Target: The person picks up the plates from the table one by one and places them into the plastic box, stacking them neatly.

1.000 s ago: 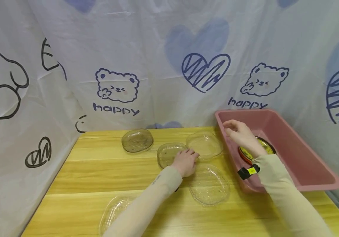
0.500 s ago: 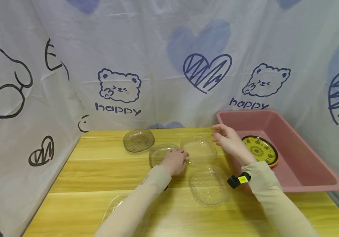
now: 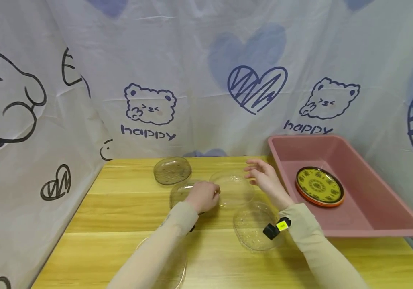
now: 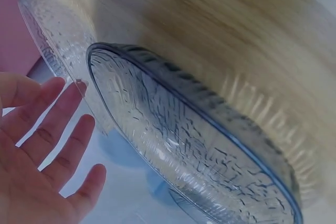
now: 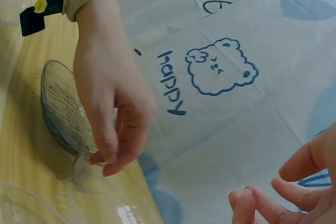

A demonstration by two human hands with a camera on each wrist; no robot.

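My left hand pinches the left edge of a clear, shallow plate between thumb and fingertips. Beside that hand, partly hidden under it, is a grey-tinted glass dish. In the left wrist view the dish shows a rippled surface and dark rim, and the clear plate lies beyond the fingertips. My right hand hovers at the clear plate's right side, fingers loosely bent and holding nothing. The right wrist view shows its fingers apart from the plate.
Another grey dish lies at the back. A clear textured plate sits in front of my right hand, and one more clear plate is partly under my left forearm. A pink tub at right holds stacked yellow patterned plates.
The clear plate has moved left and nearer along with my left hand, and the grey dish beside it has shifted left too. My right hand has come left, out from over the pink tub.
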